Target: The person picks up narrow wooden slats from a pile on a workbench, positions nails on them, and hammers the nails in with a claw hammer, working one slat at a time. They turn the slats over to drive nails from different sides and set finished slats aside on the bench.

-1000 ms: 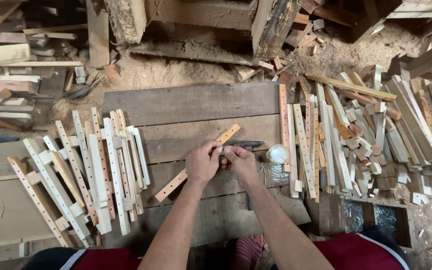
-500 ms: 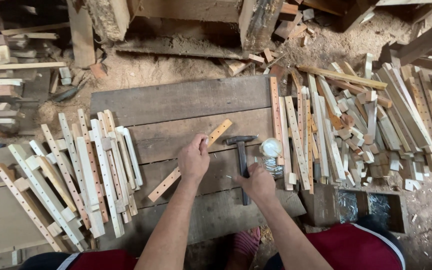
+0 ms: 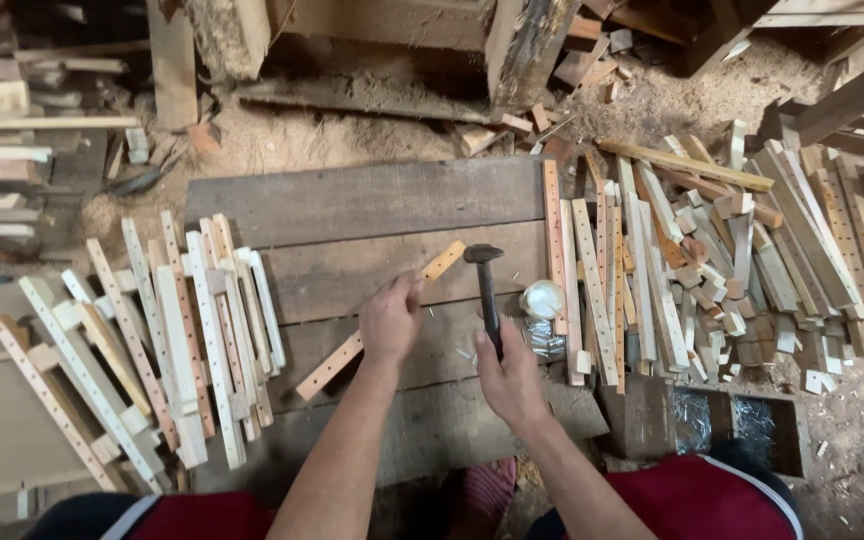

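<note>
Now, from my remote seat, the dark weathered plank platform (image 3: 372, 200) fills the middle of the frame, with a fan of pale drilled wooden slats (image 3: 152, 330) at left and a bigger heap of mixed slats and offcuts (image 3: 712, 260) at right. Since a second ago, when both hands met on the strip, they have parted. My left hand (image 3: 390, 322) pinches something at the orange-brown perforated strip (image 3: 382, 320) lying diagonally at centre, fingers together. My right hand (image 3: 512, 378) has clamped the dark-handled steel hammer (image 3: 485, 290), head raised just beside the strip's upper end: striking looks ready. A small white round container (image 3: 542, 298) sits right of the hammer.
</note>
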